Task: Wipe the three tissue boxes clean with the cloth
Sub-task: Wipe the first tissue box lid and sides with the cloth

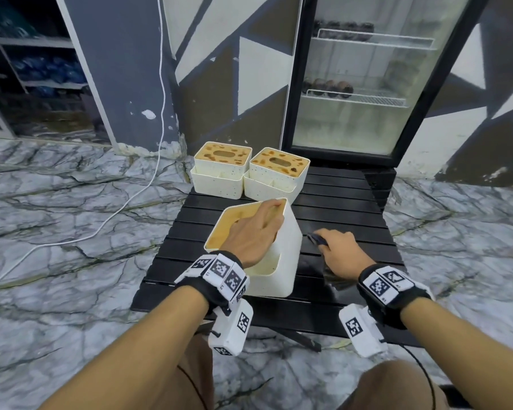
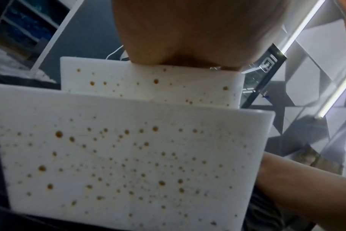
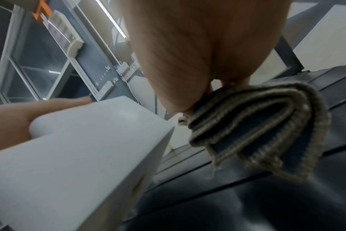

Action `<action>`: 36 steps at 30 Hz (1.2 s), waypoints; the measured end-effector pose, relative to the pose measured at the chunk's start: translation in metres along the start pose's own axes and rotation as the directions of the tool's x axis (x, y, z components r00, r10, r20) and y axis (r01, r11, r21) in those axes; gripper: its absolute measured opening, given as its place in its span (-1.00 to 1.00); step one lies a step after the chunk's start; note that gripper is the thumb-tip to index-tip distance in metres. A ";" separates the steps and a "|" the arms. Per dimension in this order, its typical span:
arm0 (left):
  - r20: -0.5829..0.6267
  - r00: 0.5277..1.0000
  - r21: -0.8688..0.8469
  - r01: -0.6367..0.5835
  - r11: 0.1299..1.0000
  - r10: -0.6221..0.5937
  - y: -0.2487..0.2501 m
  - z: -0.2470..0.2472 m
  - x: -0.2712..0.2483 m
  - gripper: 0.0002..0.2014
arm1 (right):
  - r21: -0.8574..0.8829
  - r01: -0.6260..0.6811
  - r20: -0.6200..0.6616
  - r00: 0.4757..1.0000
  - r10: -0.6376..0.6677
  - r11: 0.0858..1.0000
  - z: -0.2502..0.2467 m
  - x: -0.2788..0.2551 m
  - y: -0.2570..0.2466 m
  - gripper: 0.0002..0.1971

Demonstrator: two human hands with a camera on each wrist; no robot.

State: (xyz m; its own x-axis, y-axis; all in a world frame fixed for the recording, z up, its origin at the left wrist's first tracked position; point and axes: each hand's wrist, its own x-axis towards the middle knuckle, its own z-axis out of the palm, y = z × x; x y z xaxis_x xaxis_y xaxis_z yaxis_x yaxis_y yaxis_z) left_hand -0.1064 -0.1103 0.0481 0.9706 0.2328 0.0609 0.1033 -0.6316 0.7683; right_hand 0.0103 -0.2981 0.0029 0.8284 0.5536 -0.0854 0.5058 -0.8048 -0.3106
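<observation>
Three white tissue boxes with tan lids stand on a black slatted table (image 1: 341,208). Two of them, the left box (image 1: 221,173) and the right box (image 1: 276,179), sit side by side at the far edge, their lids smeared brown. The near box (image 1: 289,250) is tipped up; its front side (image 2: 128,164) is speckled with brown spots. My left hand (image 1: 264,217) lies over its lid, fingers hooked over the far rim. Just right of this box (image 3: 79,148), my right hand (image 1: 326,242) grips a folded dark cloth (image 3: 257,125) low over the table.
A glass-door fridge (image 1: 367,84) stands right behind the table. A white cable (image 1: 125,202) trails across the marble floor at the left. Shelving (image 1: 36,69) fills the far left. My knees are below the table's near edge.
</observation>
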 end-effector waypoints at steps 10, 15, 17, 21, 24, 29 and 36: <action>0.189 0.976 0.523 -0.195 0.830 0.110 -0.008 0.019 0.000 -0.56 | -0.099 -0.088 -0.006 0.996 0.087 0.991 0.032 -0.023 0.031 -0.63; 0.217 0.967 0.597 -0.237 0.766 0.130 -0.014 0.029 -0.006 -0.55 | -0.131 -0.111 0.068 0.990 0.121 0.985 0.025 -0.025 0.020 -0.53; 0.208 0.969 0.630 -0.240 0.739 0.137 -0.015 0.030 -0.009 -0.54 | -0.087 -0.113 0.048 0.992 0.118 0.990 0.017 -0.022 0.012 -0.50; 0.102 0.981 0.627 -0.190 0.756 0.163 -0.016 0.029 -0.018 -0.49 | 0.271 0.059 -0.113 0.993 -0.029 0.961 -0.003 -0.019 -0.009 -0.52; 0.017 0.986 0.577 -0.147 0.804 0.168 -0.020 0.024 -0.031 -0.42 | 0.443 0.138 -0.099 0.990 -0.105 0.886 -0.013 -0.022 -0.027 -0.49; -0.033 0.986 0.512 -0.122 0.850 0.162 -0.031 0.016 -0.049 -0.45 | 0.283 0.170 -0.022 0.985 -0.170 0.944 -0.010 -0.026 -0.037 -0.46; -0.052 0.989 0.478 -0.096 0.873 0.137 -0.037 0.001 -0.050 -0.59 | 0.240 0.173 -0.137 0.980 -0.143 0.955 -0.003 -0.042 -0.040 -0.56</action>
State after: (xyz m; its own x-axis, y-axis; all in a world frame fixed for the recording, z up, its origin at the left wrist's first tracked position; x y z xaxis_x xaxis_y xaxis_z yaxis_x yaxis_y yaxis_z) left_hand -0.1583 -0.0992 0.0166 0.9631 0.1818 0.1986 0.1006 -0.9273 0.3606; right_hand -0.0443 -0.2896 0.0218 0.7728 0.6282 0.0901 0.5684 -0.6221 -0.5384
